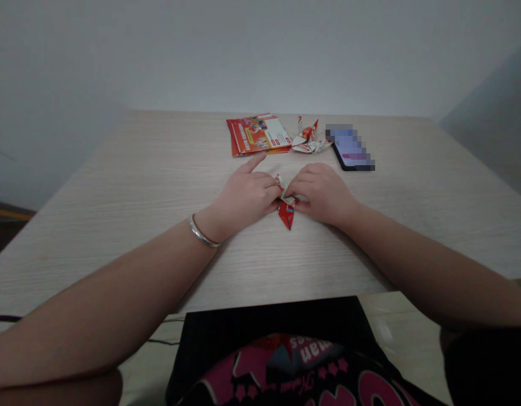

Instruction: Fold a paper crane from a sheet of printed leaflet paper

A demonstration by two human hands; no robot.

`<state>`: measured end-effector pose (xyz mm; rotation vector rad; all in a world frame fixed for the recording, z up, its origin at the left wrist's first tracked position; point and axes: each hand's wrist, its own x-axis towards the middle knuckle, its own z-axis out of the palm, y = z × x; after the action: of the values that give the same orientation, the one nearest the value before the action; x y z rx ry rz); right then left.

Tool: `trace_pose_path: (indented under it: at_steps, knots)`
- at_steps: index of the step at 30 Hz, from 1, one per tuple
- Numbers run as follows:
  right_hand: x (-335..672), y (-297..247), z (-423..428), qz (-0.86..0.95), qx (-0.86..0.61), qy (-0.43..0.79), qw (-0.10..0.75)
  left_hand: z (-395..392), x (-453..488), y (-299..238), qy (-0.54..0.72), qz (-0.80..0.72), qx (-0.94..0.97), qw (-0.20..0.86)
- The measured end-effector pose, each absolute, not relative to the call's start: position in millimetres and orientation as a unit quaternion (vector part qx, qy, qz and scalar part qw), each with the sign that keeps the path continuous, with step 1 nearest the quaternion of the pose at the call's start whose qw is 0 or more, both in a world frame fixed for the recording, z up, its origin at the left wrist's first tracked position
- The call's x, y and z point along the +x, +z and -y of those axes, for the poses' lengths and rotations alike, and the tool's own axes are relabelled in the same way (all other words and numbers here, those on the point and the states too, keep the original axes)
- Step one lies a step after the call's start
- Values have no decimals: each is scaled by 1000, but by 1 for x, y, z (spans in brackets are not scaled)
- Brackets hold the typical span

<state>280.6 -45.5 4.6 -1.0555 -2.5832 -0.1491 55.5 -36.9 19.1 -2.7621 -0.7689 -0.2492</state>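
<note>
A small piece of folded red-and-white printed paper (287,214) is held between both hands, low over the middle of the table. My left hand (250,192) grips its left side, with the index finger stretched away from the others. From the right, my right hand (322,192) pinches the same paper between thumb and fingers. One red pointed end sticks out toward me, and a paler tip shows on the far side. The fingers cover the paper's middle, so its folds there are hidden.
Beyond my hands, a stack of red printed leaflets (254,136) lies on the pale wood-grain table (137,186). Several folded paper figures (307,141) sit beside it, touching or nearly touching a phone (351,149) on the right. A wall (260,56) rises behind the table's far edge.
</note>
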Motion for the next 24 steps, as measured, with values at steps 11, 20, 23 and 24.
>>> trace_pose_path:
  at_steps: [11,20,23,24]
  knots:
    - [278,-1,38,898,-397,17,186,30,55,6,-185,333,-925,-10]
    - [280,-1,40,901,-391,-14,189,30,53,7,-168,335,-926,-33]
    - [277,1,41,907,-379,-45,178,31,54,7,-164,321,-933,-1]
    - [276,1,42,908,-378,-51,175,31,54,7,-161,318,-934,4]
